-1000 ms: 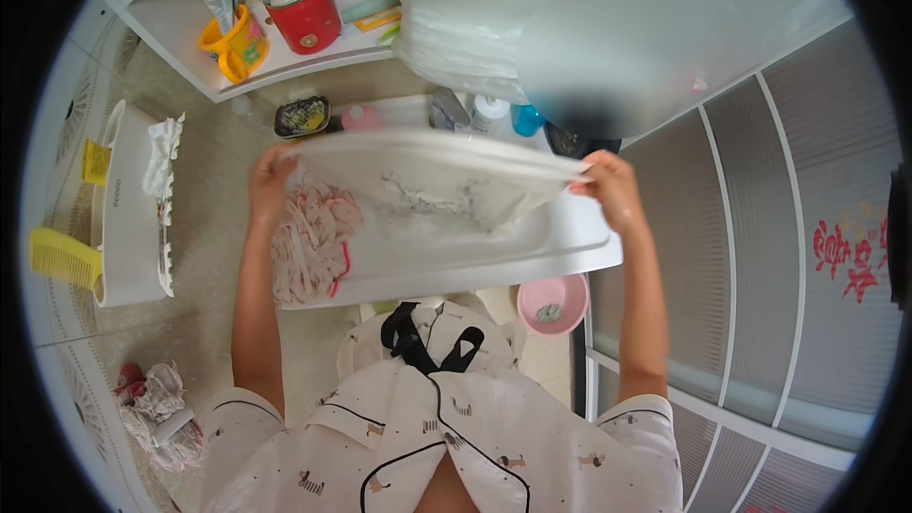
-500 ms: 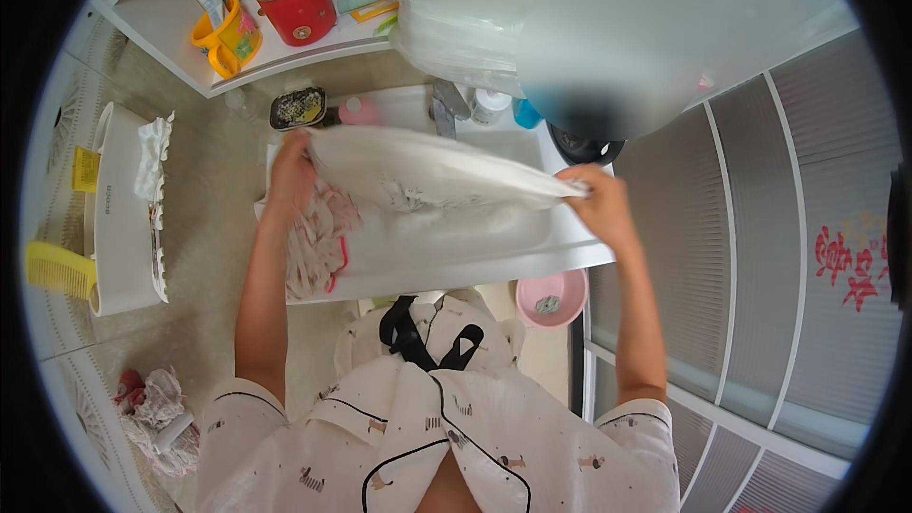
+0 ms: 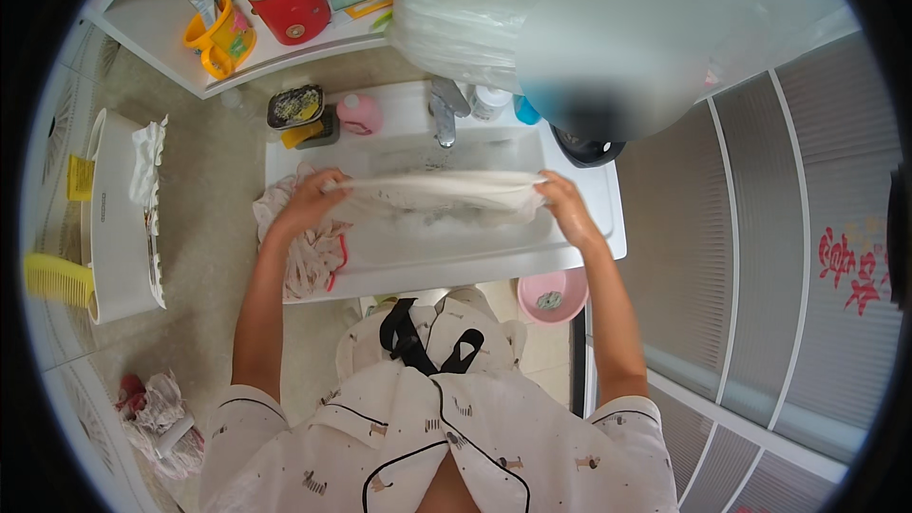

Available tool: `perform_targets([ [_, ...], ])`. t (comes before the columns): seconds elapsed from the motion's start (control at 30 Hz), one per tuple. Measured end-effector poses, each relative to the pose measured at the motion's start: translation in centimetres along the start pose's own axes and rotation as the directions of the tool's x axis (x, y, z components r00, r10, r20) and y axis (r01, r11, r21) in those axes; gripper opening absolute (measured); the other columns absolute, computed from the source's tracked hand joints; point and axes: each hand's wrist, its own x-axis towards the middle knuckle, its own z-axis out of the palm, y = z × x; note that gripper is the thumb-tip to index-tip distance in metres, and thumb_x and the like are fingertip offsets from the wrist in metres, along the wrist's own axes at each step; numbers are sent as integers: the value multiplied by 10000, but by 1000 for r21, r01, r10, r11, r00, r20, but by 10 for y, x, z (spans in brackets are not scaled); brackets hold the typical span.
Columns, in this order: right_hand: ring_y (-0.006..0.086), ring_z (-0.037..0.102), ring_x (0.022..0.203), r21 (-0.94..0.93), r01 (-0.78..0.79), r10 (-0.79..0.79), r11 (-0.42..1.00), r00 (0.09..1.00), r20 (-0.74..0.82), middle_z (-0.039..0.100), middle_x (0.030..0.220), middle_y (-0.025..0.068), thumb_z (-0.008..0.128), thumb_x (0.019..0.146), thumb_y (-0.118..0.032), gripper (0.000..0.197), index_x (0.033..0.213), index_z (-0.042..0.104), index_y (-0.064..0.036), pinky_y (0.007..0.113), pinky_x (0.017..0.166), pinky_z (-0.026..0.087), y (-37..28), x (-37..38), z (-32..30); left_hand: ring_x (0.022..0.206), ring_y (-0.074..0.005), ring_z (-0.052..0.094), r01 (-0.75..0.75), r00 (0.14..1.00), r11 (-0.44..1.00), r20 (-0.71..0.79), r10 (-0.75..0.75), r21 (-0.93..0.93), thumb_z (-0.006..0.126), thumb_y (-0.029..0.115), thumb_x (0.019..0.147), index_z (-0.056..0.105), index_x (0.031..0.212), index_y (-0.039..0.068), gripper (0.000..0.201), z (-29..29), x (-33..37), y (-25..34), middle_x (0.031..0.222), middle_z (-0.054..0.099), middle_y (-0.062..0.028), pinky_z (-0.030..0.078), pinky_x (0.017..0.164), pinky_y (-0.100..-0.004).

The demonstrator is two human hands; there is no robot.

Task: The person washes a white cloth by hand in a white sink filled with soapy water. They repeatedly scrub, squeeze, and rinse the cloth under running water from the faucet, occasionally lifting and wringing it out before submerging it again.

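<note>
White sink (image 3: 475,264) beneath pale cloth (image 3: 446,192), ribbed panels (image 3: 670,228) alongside.

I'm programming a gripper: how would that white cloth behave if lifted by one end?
Likely floppy: the white cloth hangs in soft folds between left hand and right hand. It may be damp, so heavier, being over the sink.

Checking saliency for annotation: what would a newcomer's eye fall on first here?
Probably the white cloth, at picture centre, held between the left hand and right hand over the white sink. Next, the bright red container on the upper-left shelf and the pale, plastic-looking sheet across the upper right. The pink basin shows below the sink's near edge, right of centre.
</note>
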Motion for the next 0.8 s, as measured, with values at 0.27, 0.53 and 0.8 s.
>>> perform_targets([
  [0.27,102,574,842,526,398,-443,752,896,-45,585,873,12,532,903,-213,165,936,571,-56,254,760,470,-148,-70,1,824,-50,430,-428,899,861,-230,374,-274,570,70,886,522,917,95,62,-31,-20,148,904,481,53,362,744,-196],
  [0.53,137,599,892,535,62,-42,842,998,-50,628,977,43,533,944,-150,216,1127,604,-62,294,807,501,-36,45,17,975,-115,507,268,961,954,109,-255,-132,518,357,950,593,1134,64,354,26,69,45,1072,574,-11,422,863,-276],
  [0.8,214,593,993,-124,-48,8,991,951,-310,589,1115,129,629,876,-229,408,1272,578,-144,341,867,493,158,201,50,1028,-195,531,274,960,961,-73,-270,45,665,335,871,550,1256,41,498,113,188,-130,1109,594,-85,426,916,-330],
])
